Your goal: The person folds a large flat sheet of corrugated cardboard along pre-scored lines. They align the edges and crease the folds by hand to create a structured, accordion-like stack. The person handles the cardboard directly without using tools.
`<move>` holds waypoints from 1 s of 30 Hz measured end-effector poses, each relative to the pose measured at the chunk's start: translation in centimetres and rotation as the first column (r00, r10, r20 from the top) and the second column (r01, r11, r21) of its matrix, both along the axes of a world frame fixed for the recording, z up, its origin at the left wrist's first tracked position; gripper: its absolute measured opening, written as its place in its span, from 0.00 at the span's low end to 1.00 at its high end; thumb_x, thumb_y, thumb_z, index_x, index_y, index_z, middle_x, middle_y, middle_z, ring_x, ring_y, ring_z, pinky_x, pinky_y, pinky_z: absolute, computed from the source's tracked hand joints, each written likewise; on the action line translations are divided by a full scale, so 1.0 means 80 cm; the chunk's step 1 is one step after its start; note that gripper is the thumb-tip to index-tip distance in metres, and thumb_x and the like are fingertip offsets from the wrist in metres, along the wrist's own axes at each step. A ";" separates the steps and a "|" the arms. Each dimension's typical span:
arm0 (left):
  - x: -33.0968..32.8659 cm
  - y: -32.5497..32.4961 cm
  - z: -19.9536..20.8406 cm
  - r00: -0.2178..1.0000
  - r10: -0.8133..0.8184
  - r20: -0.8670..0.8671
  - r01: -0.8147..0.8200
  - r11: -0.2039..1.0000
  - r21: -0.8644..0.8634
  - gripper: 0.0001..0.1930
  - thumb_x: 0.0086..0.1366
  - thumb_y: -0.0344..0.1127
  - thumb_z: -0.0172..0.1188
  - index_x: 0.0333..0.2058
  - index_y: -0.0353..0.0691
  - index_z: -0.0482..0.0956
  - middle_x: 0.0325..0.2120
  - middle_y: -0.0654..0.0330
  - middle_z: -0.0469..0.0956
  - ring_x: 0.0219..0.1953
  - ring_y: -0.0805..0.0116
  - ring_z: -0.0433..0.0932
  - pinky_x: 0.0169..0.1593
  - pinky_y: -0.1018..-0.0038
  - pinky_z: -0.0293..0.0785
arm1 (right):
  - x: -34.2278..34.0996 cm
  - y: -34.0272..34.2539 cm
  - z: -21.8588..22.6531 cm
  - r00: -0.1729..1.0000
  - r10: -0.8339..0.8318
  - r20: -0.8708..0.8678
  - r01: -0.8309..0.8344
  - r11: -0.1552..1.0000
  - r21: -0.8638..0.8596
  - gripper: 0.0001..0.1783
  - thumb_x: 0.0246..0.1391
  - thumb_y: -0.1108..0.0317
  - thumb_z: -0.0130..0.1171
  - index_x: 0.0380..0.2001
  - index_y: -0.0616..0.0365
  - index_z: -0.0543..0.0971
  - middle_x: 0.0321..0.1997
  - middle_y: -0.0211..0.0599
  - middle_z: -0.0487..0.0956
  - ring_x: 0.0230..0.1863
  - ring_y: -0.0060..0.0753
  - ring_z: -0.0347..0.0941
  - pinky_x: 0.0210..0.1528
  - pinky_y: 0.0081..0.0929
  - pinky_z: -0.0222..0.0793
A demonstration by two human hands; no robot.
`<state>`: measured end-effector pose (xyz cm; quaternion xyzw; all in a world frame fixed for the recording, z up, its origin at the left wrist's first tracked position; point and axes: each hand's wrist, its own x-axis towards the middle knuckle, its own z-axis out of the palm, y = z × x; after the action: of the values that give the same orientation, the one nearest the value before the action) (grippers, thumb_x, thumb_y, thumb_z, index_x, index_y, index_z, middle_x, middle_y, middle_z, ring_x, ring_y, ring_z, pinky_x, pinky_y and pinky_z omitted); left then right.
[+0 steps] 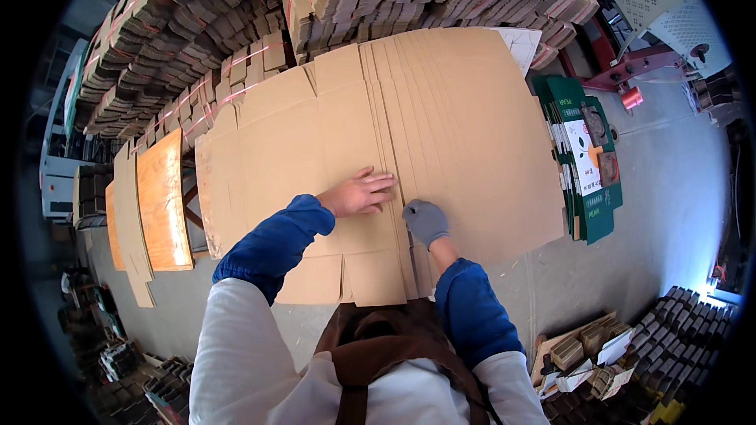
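My left hand [362, 193], bare below a blue sleeve cover, lies on a flat cardboard blank [291, 142] with its fingers stretched out toward the blank's right edge. Just right of that edge is my right hand [426, 222] in a grey glove. Its fingers are curled closed, and whatever they may hold is hidden. Beneath it, several overlapping cardboard sheets [488, 134] fan out to the right, their edges stepped close together. The blank on the left has slits and creased flaps along its far and near sides.
Bundled cardboard stacks [370, 0] rise behind the work surface, with more at the far left. Green and white printed cartons [583, 157] stand at the right, dark objects on top. A shiny wooden board [164, 201] is at left. A perforated machine [646, 0] stands far right.
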<state>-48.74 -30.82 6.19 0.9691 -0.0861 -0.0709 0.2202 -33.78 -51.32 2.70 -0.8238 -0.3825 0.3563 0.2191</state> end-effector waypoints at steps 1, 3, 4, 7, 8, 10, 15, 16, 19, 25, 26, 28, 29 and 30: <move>0.000 0.000 0.003 1.000 0.005 0.002 -0.005 1.000 0.004 0.23 0.67 0.47 0.62 0.59 0.49 0.75 0.72 0.61 0.60 0.75 0.60 0.54 0.74 0.45 0.51 | 0.001 0.001 -0.001 1.000 0.003 0.006 -0.002 1.000 -0.005 0.14 0.57 0.53 0.58 0.37 0.48 0.84 0.40 0.45 0.85 0.43 0.52 0.82 0.47 0.46 0.76; -0.002 -0.004 0.005 1.000 0.019 0.012 -0.020 0.999 0.045 0.24 0.68 0.48 0.62 0.60 0.49 0.75 0.72 0.61 0.59 0.75 0.59 0.53 0.73 0.44 0.52 | 0.000 0.003 -0.001 1.000 0.004 0.025 -0.004 1.000 -0.019 0.15 0.57 0.52 0.57 0.37 0.48 0.84 0.40 0.45 0.85 0.43 0.52 0.82 0.47 0.45 0.76; -0.005 -0.006 0.006 0.999 0.028 0.018 -0.029 0.998 0.064 0.25 0.68 0.48 0.62 0.60 0.49 0.74 0.72 0.61 0.58 0.75 0.59 0.53 0.73 0.44 0.52 | -0.003 0.004 0.001 0.999 0.003 0.037 -0.002 1.000 -0.027 0.15 0.58 0.51 0.57 0.38 0.48 0.84 0.41 0.44 0.85 0.44 0.52 0.82 0.48 0.45 0.76; -0.016 -0.024 0.009 0.983 0.180 -0.024 -0.174 0.970 0.167 0.28 0.67 0.50 0.63 0.63 0.49 0.72 0.73 0.61 0.58 0.76 0.59 0.52 0.72 0.43 0.52 | -0.010 0.002 0.011 1.000 -0.003 0.031 0.003 1.000 -0.006 0.18 0.59 0.49 0.59 0.37 0.51 0.84 0.39 0.45 0.85 0.43 0.52 0.81 0.47 0.45 0.75; -0.023 -0.027 0.006 0.980 0.196 -0.013 -0.192 0.969 0.158 0.29 0.67 0.49 0.63 0.64 0.50 0.71 0.73 0.61 0.58 0.76 0.59 0.52 0.72 0.42 0.52 | -0.013 0.002 0.016 1.000 -0.007 0.020 0.007 1.000 0.009 0.19 0.59 0.48 0.59 0.37 0.52 0.84 0.38 0.46 0.85 0.42 0.52 0.81 0.46 0.46 0.75; -0.027 -0.030 0.004 0.974 0.227 0.014 -0.226 0.965 0.133 0.31 0.66 0.49 0.63 0.65 0.50 0.69 0.73 0.61 0.58 0.76 0.59 0.51 0.72 0.42 0.52 | -0.018 0.003 0.016 0.999 -0.013 0.047 0.012 1.000 0.012 0.20 0.60 0.47 0.59 0.36 0.53 0.83 0.37 0.46 0.85 0.42 0.52 0.81 0.46 0.46 0.75; -0.017 -0.013 0.007 0.977 0.210 -0.020 -0.208 0.975 0.078 0.32 0.66 0.49 0.63 0.66 0.51 0.68 0.73 0.62 0.58 0.76 0.60 0.51 0.72 0.41 0.51 | -0.009 0.006 0.011 0.997 -0.052 0.054 0.053 0.999 -0.014 0.19 0.60 0.48 0.60 0.37 0.52 0.82 0.37 0.45 0.85 0.41 0.53 0.81 0.45 0.46 0.75; -0.021 -0.017 0.001 0.977 0.210 -0.022 -0.208 0.976 0.067 0.32 0.66 0.50 0.64 0.66 0.50 0.69 0.73 0.62 0.58 0.76 0.60 0.51 0.72 0.41 0.51 | -0.018 0.006 0.010 0.996 -0.062 0.070 0.064 0.998 -0.013 0.18 0.60 0.48 0.60 0.37 0.52 0.82 0.37 0.45 0.85 0.41 0.53 0.81 0.45 0.46 0.75; -0.028 -0.017 -0.009 0.973 0.230 -0.016 -0.228 0.971 0.075 0.34 0.64 0.51 0.65 0.66 0.51 0.69 0.72 0.62 0.59 0.76 0.60 0.52 0.73 0.41 0.48 | -0.025 0.001 0.020 0.995 -0.086 0.046 0.086 0.996 0.000 0.15 0.60 0.51 0.60 0.38 0.50 0.83 0.38 0.44 0.85 0.41 0.53 0.81 0.45 0.46 0.75; -0.009 -0.032 0.010 0.958 0.285 -0.036 -0.284 0.958 0.033 0.34 0.61 0.53 0.67 0.64 0.50 0.71 0.70 0.62 0.63 0.74 0.59 0.55 0.73 0.42 0.48 | 0.047 -0.060 0.021 0.978 -0.204 0.039 0.194 0.963 0.189 0.11 0.58 0.58 0.60 0.40 0.49 0.82 0.42 0.42 0.84 0.45 0.52 0.79 0.48 0.45 0.74; -0.010 -0.033 0.009 0.952 0.305 -0.026 -0.304 0.952 0.039 0.33 0.60 0.52 0.67 0.63 0.49 0.72 0.69 0.61 0.64 0.73 0.58 0.56 0.72 0.42 0.49 | 0.074 -0.074 0.026 0.968 -0.237 0.078 0.219 0.957 0.187 0.11 0.58 0.59 0.61 0.41 0.49 0.82 0.44 0.42 0.84 0.46 0.52 0.79 0.49 0.45 0.73; -0.003 -0.038 0.007 0.938 0.347 -0.007 -0.347 0.937 0.026 0.31 0.60 0.51 0.68 0.60 0.47 0.74 0.65 0.61 0.67 0.70 0.58 0.60 0.71 0.43 0.51 | 0.138 -0.116 0.028 0.895 -0.283 0.344 0.236 0.956 0.172 0.16 0.57 0.59 0.62 0.48 0.49 0.81 0.53 0.43 0.80 0.54 0.52 0.75 0.54 0.44 0.71; 0.003 -0.039 0.010 0.928 0.372 0.002 -0.372 0.928 0.017 0.29 0.60 0.49 0.68 0.58 0.46 0.75 0.63 0.60 0.69 0.68 0.58 0.62 0.71 0.43 0.52 | 0.173 -0.140 0.022 0.813 -0.324 0.484 0.259 0.946 0.197 0.20 0.57 0.58 0.62 0.52 0.49 0.80 0.57 0.44 0.77 0.58 0.52 0.72 0.57 0.45 0.69; 0.015 -0.043 0.011 0.917 0.398 0.010 -0.398 0.917 0.004 0.28 0.59 0.48 0.69 0.56 0.46 0.76 0.60 0.60 0.71 0.66 0.57 0.64 0.70 0.44 0.53 | 0.210 -0.165 0.017 0.707 -0.354 0.612 0.275 0.935 0.223 0.24 0.57 0.58 0.63 0.56 0.49 0.78 0.62 0.45 0.75 0.61 0.53 0.70 0.59 0.45 0.67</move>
<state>-47.53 -34.26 7.10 0.9673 0.1119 -0.0204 0.2265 -17.00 -64.51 4.04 -0.9344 -0.3076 -0.0128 0.1793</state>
